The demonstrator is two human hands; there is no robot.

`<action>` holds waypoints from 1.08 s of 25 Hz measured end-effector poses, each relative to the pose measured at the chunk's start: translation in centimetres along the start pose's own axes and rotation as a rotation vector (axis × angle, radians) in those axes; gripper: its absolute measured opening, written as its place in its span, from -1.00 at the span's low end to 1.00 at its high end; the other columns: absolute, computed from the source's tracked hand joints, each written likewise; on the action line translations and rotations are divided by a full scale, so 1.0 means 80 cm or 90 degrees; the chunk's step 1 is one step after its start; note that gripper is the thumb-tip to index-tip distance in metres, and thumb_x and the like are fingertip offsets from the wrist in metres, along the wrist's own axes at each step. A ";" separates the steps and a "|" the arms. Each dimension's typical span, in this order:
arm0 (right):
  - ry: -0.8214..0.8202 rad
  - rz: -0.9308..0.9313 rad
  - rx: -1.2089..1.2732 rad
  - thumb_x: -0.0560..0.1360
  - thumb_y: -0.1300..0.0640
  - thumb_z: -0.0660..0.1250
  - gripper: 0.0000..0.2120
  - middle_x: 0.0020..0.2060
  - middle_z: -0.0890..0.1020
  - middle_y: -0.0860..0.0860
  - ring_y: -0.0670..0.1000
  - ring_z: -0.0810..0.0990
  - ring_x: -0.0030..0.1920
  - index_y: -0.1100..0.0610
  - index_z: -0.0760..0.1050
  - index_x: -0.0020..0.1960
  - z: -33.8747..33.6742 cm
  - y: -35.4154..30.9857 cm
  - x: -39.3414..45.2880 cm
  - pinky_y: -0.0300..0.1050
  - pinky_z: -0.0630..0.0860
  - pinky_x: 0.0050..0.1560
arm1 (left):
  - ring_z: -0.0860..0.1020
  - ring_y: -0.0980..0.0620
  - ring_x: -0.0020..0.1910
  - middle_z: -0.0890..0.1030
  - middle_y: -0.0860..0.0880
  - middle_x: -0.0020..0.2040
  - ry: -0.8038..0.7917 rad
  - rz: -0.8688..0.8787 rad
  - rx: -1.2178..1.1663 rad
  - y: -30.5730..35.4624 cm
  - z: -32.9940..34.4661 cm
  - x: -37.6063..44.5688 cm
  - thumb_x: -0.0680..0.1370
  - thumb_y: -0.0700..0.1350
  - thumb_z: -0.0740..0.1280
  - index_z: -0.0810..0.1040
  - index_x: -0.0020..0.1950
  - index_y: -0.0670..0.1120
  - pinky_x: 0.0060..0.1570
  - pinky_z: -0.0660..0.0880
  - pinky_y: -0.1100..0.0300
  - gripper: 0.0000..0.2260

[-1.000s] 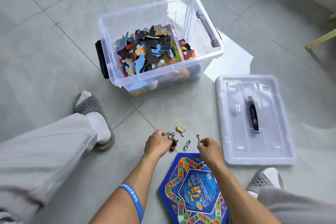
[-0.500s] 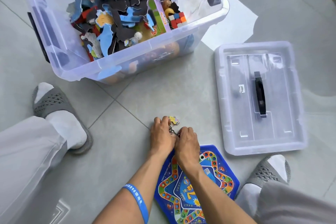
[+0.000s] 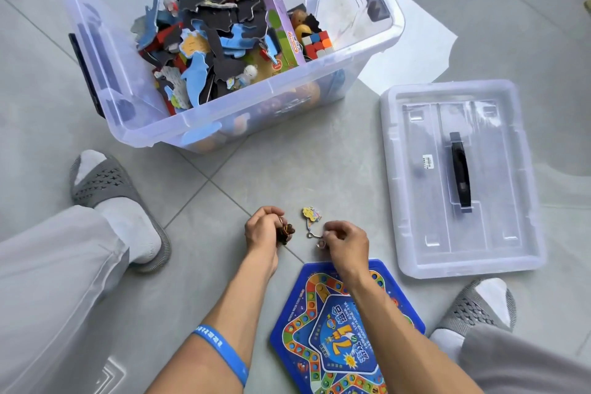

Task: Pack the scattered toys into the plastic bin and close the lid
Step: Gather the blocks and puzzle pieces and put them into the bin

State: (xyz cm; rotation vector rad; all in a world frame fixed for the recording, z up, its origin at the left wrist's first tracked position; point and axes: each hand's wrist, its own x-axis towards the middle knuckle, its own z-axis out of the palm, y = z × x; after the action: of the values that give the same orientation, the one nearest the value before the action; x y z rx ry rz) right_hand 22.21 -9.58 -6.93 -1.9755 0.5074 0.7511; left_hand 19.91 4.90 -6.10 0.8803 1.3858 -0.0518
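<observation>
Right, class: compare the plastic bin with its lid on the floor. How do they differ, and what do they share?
The bin is deep and stands open; the lid is shallow and lies flat beside it, apart. The bin holds a pile of toys; the lid holds nothing. The lid has a black handle across its middle; the bin has dark latches at its ends. Both are clear plastic and rest on the tiled floor.

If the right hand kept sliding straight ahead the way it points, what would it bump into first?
Probably the small yellow puzzle piece just ahead of the right hand, which pinches metal rings; beyond it lies bare floor, though depth is unclear.
</observation>
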 end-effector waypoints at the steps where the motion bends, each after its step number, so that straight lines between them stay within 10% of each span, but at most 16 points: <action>1: -0.016 0.075 0.155 0.53 0.40 0.30 -0.85 -0.25 0.64 0.06 0.01 0.63 -0.30 0.25 0.62 0.00 -0.007 -0.005 0.004 -0.23 0.59 -0.30 | 0.44 -0.03 -0.50 0.43 -0.06 -0.46 -0.006 -0.009 -0.007 0.003 -0.001 0.000 0.33 -0.41 0.10 0.50 -0.28 -0.16 -0.51 0.34 0.28 -0.76; 4: -0.042 0.213 0.429 0.43 0.48 0.18 -0.76 -0.40 0.51 0.05 -0.03 0.48 -0.46 0.21 0.53 -0.19 -0.018 -0.020 0.013 -0.15 0.50 -0.46 | 0.42 0.05 -0.55 0.44 -0.02 -0.44 -0.036 0.028 0.111 0.002 0.008 -0.004 0.43 -0.23 0.28 0.53 -0.30 -0.08 -0.54 0.33 0.28 -0.87; 7: -0.012 0.197 0.394 0.24 0.41 0.07 -0.75 -0.42 0.36 0.05 -0.05 0.25 -0.53 0.15 0.42 -0.42 -0.022 -0.030 0.013 -0.24 0.19 -0.54 | 0.58 0.02 -0.26 0.58 0.06 -0.18 -0.095 0.264 0.566 -0.006 0.027 -0.004 0.43 0.05 0.46 0.53 -0.03 -0.01 -0.26 0.55 0.13 -0.77; 12: 0.026 -0.053 -0.221 0.46 0.07 0.30 -0.88 -0.31 0.59 -0.04 0.01 0.53 -0.30 0.10 0.55 -0.10 -0.014 -0.016 -0.010 -0.13 0.43 -0.33 | 0.58 -0.12 -0.12 0.63 -0.08 -0.01 -0.093 0.422 0.816 -0.010 0.031 0.010 0.50 0.06 0.40 0.33 0.02 0.00 -0.18 0.47 0.10 -0.71; 19: 0.034 -0.258 -0.556 0.63 0.06 0.18 -0.86 -0.07 0.54 0.02 0.12 0.58 -0.23 0.09 0.47 0.00 0.008 0.019 -0.020 -0.09 0.34 -0.30 | 0.52 -0.08 -0.19 0.56 -0.03 -0.20 -0.096 0.304 0.801 -0.002 0.033 0.021 0.41 0.01 0.38 0.40 -0.18 -0.07 -0.29 0.36 0.16 -0.78; 22: 0.006 -0.220 -0.539 0.60 0.08 0.20 -0.87 -0.10 0.51 0.03 0.13 0.55 -0.21 0.12 0.43 -0.06 0.009 0.015 -0.016 -0.07 0.33 -0.28 | 0.45 0.00 -0.49 0.42 0.03 -0.50 -0.149 0.177 0.576 0.004 0.015 0.020 0.28 -0.09 0.32 0.30 -0.44 -0.05 -0.51 0.29 0.28 -0.80; 27: -0.083 -0.069 -0.222 0.44 0.15 0.36 -0.83 -0.40 0.56 -0.01 -0.01 0.48 -0.37 0.12 0.50 -0.32 -0.007 -0.015 0.009 -0.27 0.35 -0.46 | 0.20 0.07 -0.58 0.27 -0.05 -0.48 -0.152 -0.016 0.108 0.015 -0.012 0.004 0.32 -0.37 0.20 0.28 -0.53 -0.03 -0.57 0.10 0.39 -0.69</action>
State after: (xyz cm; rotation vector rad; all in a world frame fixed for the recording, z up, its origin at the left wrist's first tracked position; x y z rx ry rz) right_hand 23.61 -9.56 -6.43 -2.2338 0.1986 0.9410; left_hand 19.81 6.43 -5.70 0.9648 1.1810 -0.2884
